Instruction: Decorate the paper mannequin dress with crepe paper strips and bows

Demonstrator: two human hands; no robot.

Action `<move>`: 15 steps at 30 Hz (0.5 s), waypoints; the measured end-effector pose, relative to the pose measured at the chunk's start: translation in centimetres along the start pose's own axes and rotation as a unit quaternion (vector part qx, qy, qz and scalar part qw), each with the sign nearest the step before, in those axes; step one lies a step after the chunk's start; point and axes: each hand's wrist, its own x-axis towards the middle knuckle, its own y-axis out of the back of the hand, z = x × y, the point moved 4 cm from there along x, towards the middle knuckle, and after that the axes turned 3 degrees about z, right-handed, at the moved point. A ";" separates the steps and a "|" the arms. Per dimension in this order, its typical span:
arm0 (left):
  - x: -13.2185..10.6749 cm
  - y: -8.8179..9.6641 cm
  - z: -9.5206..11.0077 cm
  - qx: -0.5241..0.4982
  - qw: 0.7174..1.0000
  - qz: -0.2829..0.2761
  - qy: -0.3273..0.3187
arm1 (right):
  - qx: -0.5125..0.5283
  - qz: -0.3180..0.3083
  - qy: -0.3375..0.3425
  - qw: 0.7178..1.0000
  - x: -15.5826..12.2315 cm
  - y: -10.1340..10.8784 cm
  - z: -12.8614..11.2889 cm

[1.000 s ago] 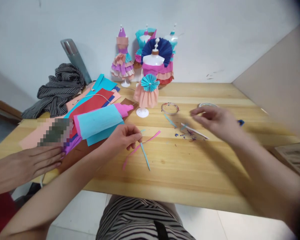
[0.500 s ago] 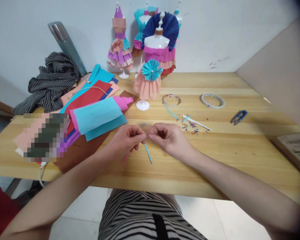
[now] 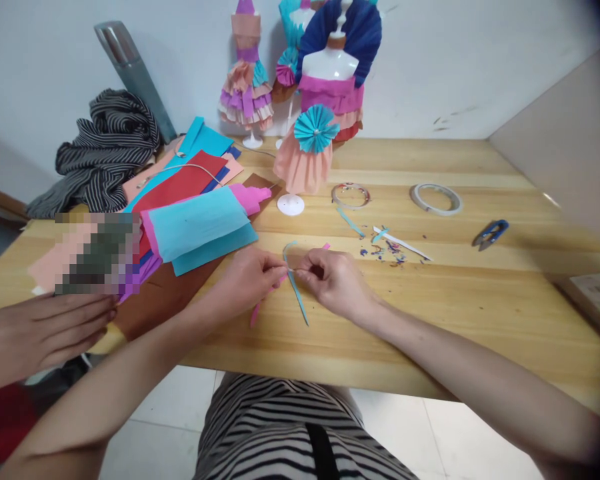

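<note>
My left hand (image 3: pixel 250 277) and my right hand (image 3: pixel 330 280) meet over the wooden table (image 3: pixel 430 313), fingertips pinched together. Between them they hold two crossed paper strips: a blue strip (image 3: pixel 296 293) that loops up and trails down, and a pink strip (image 3: pixel 258 309) that runs out below my left hand. Both hands are closed on the strips where they cross.
A stack of coloured paper sheets (image 3: pixel 195 227) lies at the left. Small mannequins in paper dresses (image 3: pixel 307 157) stand at the back. Two tape rolls (image 3: pixel 436 198), blue snips (image 3: pixel 490 233) and paper scraps (image 3: pixel 385 247) lie at the right. Another person's hand (image 3: pixel 40 333) rests at the left edge.
My right hand came back from the right side to join my left hand on the strips. The blue strip now loops upward. The other person's hand has returned at the left edge.
</note>
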 end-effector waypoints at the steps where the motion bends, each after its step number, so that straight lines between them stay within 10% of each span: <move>1: 0.1 0.2 0.0 0.023 1.000 0.011 -0.013 | -0.002 0.001 0.001 1.000 0.0 0.1 0.1; 6: 1.3 2.0 -0.9 0.110 0.982 0.144 -0.049 | -0.020 0.006 -0.002 1.000 0.0 0.3 1.1; 15: 3.2 -0.8 -0.8 0.350 0.913 0.036 -0.204 | -0.019 0.013 0.067 0.997 -0.3 -0.2 1.3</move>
